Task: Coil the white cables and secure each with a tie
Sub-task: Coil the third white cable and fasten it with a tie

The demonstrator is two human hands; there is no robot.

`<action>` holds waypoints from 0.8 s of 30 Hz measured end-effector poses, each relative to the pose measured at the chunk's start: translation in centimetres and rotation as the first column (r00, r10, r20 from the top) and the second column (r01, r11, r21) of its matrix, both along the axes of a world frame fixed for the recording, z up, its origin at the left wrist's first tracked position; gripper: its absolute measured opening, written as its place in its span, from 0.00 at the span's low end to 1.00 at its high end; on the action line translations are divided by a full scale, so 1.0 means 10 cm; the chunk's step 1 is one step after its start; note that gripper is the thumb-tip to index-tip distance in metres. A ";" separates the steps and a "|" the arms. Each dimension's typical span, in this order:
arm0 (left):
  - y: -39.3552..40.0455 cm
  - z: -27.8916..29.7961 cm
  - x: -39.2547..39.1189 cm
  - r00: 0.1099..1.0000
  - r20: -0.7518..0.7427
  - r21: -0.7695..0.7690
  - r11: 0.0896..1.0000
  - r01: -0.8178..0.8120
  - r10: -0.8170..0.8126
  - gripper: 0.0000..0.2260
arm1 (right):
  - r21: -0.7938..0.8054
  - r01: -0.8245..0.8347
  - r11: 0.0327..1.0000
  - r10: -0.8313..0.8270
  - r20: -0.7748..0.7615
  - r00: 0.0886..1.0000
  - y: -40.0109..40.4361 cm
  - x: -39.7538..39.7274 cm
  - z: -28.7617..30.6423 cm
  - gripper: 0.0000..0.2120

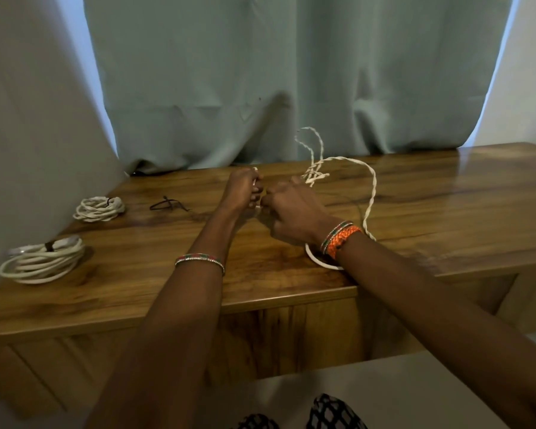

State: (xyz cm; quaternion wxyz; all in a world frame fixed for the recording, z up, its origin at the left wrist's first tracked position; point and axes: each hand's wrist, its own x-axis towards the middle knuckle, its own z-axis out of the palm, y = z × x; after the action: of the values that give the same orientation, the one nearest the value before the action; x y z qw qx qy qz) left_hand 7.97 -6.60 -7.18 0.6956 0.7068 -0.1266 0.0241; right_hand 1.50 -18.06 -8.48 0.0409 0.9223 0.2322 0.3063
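White twisted cable (370, 193), one loose length, loops over the glossy wooden table (446, 205); I count two finished coils at left: near coil (41, 261), far coil (99, 208). One dark tie (167, 204) lies between. Left hand (242, 188) and right hand (291, 209) curl around cable; fingertips hidden from me.

Hands: we see the left hand (243, 188) and right hand (291, 209) side by side over the wooden table (446, 212), fingers curled on a white twisted cable (370, 193).
Cable: it loops up behind our right hand and trails down past the wrist.
Done coils: two tied coils (99, 208) (42, 261) lie far left.
Spare tie: a dark tie (167, 204) lies near the farther coil.
Backdrop: a green curtain (291, 72).
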 end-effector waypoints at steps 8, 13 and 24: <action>-0.07 0.00 -0.08 0.997 0.038 -0.181 0.980 0.078 -0.072 0.11 | 0.065 -0.120 0.991 0.123 -0.046 0.991 -0.07 0.01 -0.02 0.05; -0.06 -0.04 -0.17 0.991 0.133 0.092 0.996 -0.003 -0.010 0.17 | 0.096 -0.026 0.995 0.011 0.160 0.987 -0.15 0.03 0.06 0.09; -0.13 -0.04 -0.17 0.860 -0.231 -0.113 0.890 0.441 -0.455 0.16 | 0.162 -0.054 0.985 0.018 0.216 0.976 -0.35 0.33 0.07 0.10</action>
State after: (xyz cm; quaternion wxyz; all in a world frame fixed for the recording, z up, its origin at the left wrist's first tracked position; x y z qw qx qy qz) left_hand 6.26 -7.92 -7.56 0.7118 0.6355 -0.1977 -0.2244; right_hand 4.77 -21.60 -7.76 -0.0173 0.8798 0.2170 0.4227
